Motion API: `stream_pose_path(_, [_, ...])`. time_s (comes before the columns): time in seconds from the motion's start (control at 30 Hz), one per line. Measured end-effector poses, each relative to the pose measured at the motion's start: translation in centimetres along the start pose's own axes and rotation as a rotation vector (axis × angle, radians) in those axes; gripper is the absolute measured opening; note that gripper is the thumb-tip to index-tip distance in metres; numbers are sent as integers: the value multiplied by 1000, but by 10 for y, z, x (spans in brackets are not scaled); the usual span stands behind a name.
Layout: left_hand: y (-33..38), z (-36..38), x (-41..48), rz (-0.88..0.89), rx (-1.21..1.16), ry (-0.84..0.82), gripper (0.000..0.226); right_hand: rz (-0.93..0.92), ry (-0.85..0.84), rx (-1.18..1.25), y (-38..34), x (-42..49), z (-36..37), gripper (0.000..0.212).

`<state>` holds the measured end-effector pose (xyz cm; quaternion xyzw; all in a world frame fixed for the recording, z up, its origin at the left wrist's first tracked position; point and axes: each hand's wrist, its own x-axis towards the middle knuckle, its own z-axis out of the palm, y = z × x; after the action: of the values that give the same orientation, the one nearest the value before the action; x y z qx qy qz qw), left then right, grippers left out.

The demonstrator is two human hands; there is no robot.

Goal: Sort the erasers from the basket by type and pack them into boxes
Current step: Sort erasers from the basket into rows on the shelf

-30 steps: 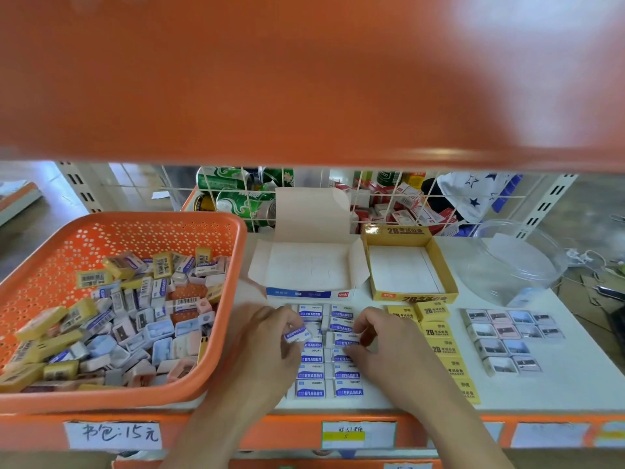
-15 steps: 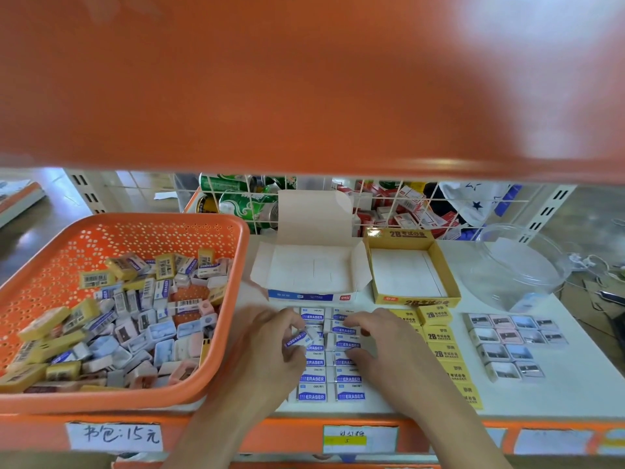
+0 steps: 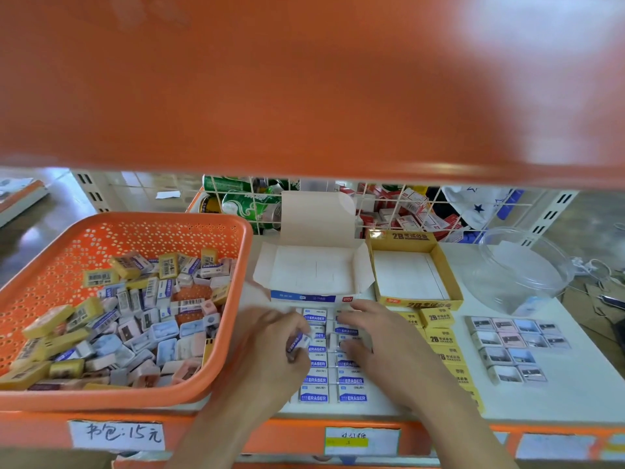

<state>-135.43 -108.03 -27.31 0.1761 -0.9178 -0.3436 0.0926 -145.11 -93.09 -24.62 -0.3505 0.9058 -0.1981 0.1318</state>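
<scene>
Lining up blue-label erasers [image 3: 351, 397] before boxing.
Little changed — left hand [image 3: 270, 353] still pinches one eraser [image 3: 297, 341] beside them at the shelf's [image 3: 558, 401] front edge; right hand [image 3: 382, 346], spread, gripping nothing, has edged toward the empty white box [image 3: 318, 272].

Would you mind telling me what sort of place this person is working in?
Probably a small shop: a handwritten price label on the orange shelf edge, drink cans behind a wire rack, and a basket of loose erasers.

Bare left grip [image 3: 270, 350], bare right grip [image 3: 385, 346], 2 bare forearms [image 3: 463, 428]
</scene>
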Motion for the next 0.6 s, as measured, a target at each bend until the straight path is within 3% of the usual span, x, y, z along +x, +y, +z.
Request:
stream_pose_path(0.23, [-1,2,0,-3,-48,34,20,-23,-48,-40,0,1,-5,37])
stream_pose_path(0.4, [-1,2,1,18,-29,84,38,-19,-57,-36,0,3,-6,36])
stream_pose_path(0.6, [0,1,0,-59,-11,-42,19,-5,-56,-36,0,3,-5,36])
